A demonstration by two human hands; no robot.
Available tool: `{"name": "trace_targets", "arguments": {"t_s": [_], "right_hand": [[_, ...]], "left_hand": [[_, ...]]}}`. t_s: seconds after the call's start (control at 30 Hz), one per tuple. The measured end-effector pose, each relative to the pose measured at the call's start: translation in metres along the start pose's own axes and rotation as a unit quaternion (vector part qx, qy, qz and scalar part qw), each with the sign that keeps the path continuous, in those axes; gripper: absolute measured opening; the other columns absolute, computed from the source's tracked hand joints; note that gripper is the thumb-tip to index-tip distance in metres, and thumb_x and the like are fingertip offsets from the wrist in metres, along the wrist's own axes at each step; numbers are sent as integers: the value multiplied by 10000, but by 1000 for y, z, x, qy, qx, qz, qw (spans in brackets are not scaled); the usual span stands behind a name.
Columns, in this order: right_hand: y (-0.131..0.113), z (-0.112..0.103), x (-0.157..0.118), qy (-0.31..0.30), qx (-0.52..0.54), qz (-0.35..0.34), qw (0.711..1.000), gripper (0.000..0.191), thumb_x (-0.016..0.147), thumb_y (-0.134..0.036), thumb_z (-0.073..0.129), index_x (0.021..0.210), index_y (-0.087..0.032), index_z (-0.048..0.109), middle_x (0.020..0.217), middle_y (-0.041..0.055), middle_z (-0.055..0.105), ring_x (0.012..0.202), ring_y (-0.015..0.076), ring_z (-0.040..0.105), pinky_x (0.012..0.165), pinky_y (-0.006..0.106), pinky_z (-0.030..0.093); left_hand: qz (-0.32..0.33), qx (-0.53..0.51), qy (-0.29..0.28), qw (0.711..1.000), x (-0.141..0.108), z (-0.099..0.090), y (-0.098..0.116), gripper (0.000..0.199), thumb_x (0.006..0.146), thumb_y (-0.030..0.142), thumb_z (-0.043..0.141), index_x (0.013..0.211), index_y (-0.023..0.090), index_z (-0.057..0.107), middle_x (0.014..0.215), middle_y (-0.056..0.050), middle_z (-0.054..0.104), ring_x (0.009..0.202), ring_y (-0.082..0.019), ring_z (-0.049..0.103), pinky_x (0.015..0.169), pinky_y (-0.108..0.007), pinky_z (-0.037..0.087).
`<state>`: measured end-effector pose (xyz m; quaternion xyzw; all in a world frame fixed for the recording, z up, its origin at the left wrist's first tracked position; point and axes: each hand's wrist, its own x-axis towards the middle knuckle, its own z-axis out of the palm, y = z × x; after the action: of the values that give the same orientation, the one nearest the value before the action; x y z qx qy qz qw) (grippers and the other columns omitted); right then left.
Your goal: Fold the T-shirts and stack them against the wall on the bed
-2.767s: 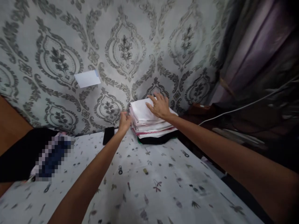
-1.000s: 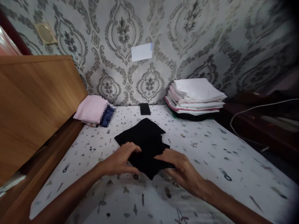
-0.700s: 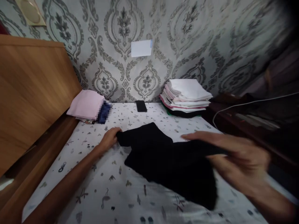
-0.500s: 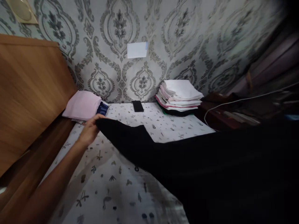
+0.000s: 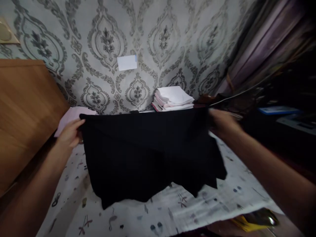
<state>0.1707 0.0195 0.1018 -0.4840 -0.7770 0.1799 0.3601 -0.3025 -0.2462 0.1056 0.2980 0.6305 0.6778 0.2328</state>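
Note:
A black cloth garment (image 5: 148, 154) hangs stretched between my two hands above the patterned white sheet (image 5: 138, 220). My left hand (image 5: 70, 133) pinches its upper left corner. At the upper right corner, my right hand (image 5: 224, 123) grips the fabric, its fingers partly hidden and blurred. The top edge runs nearly straight, while the lower edge falls in uneven points. I cannot make out what kind of garment it is.
A stack of folded white and pink cloths (image 5: 174, 97) stands by the wall. Folded pink cloth (image 5: 74, 117) lies beside the wooden cabinet (image 5: 24, 115) at left. A yellow and black item (image 5: 256, 220) is at lower right, a cable (image 5: 237, 97) behind.
The black garment has swung from the right to the middle and now spreads out between both hands. My right hand has come into view holding its other corner. The view has shifted.

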Motion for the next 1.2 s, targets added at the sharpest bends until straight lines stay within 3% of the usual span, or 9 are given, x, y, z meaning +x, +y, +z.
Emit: {"name": "trace_targets", "arguments": {"t_s": [0.13, 0.23, 0.4, 0.57, 0.7, 0.77, 0.87, 1.0, 1.2], "right_hand": [[13, 67, -9, -40, -9, 87, 995, 240, 875, -304, 547, 972, -128, 678, 748, 85, 683, 684, 203, 668, 656, 339, 550], [16, 89, -35, -102, -11, 39, 994, 283, 814, -251, 605, 1071, -162, 684, 934, 94, 706, 857, 212, 677, 808, 364, 549], [-5, 74, -70, -371, -46, -147, 916, 589, 800, -277, 644, 1383, -239, 568, 979, 54, 653, 868, 209, 635, 797, 355, 529], [-23, 64, -80, -504, -57, -146, 850, 697, 773, -333, 722, 1437, -264, 520, 860, 0, 588, 781, 179, 597, 702, 283, 473], [-21, 71, -84, -493, -38, -168, 853, 237, 818, -259, 659, 1051, -236, 690, 817, -6, 597, 748, 155, 580, 688, 263, 434], [-18, 76, -87, -481, -23, -184, 857, 83, 841, -179, 575, 810, -207, 647, 780, -4, 603, 709, 139, 563, 674, 260, 415], [-13, 80, -90, -486, 29, -173, 856, 105, 824, -149, 559, 730, -196, 559, 681, -22, 560, 610, 115, 503, 600, 246, 387], [-9, 80, -73, -490, 209, -58, 844, 150, 875, -322, 580, 816, -213, 495, 616, -46, 542, 498, 106, 504, 478, 222, 382], [-23, 87, 7, -270, 403, 72, 871, 345, 827, -475, 648, 846, -234, 401, 847, 49, 716, 677, 164, 702, 521, 216, 456]], "left_hand": [[-134, 88, 35, 986, 8, 14, -60, 109, 734, 219, 638, 745, 171, 540, 576, 47, 564, 474, -101, 544, 457, -201, 477], [-150, 109, 32, 982, 0, 10, -90, 163, 697, 220, 667, 808, 179, 554, 672, 18, 623, 590, -128, 627, 570, -242, 539], [-32, 218, -56, 974, -5, -9, -117, 367, 653, 450, 700, 901, 203, 592, 803, -11, 658, 793, -200, 670, 732, -326, 567], [127, 427, -126, 886, -29, -1, -126, 391, 786, 538, 530, 988, 214, 617, 964, -64, 663, 904, -260, 638, 868, -432, 522], [183, 519, -120, 826, -67, 12, -129, 377, 868, 498, 464, 1087, 221, 598, 1045, -85, 629, 990, -287, 610, 912, -464, 501], [197, 541, -119, 809, -83, 13, -132, 356, 890, 483, 457, 1106, 233, 590, 1069, -85, 616, 1018, -290, 600, 899, -452, 508], [212, 555, -111, 797, -97, 13, -137, 339, 915, 465, 443, 1136, 247, 579, 1107, -88, 597, 1046, -294, 590, 897, -450, 512], [228, 553, -80, 797, -102, 14, -141, 329, 923, 442, 438, 1144, 243, 578, 1109, -99, 584, 1024, -292, 602, 898, -457, 518], [251, 543, -34, 800, -99, 18, -147, 284, 929, 420, 431, 1075, 255, 610, 1055, -94, 604, 963, -287, 625, 853, -450, 533]]}}
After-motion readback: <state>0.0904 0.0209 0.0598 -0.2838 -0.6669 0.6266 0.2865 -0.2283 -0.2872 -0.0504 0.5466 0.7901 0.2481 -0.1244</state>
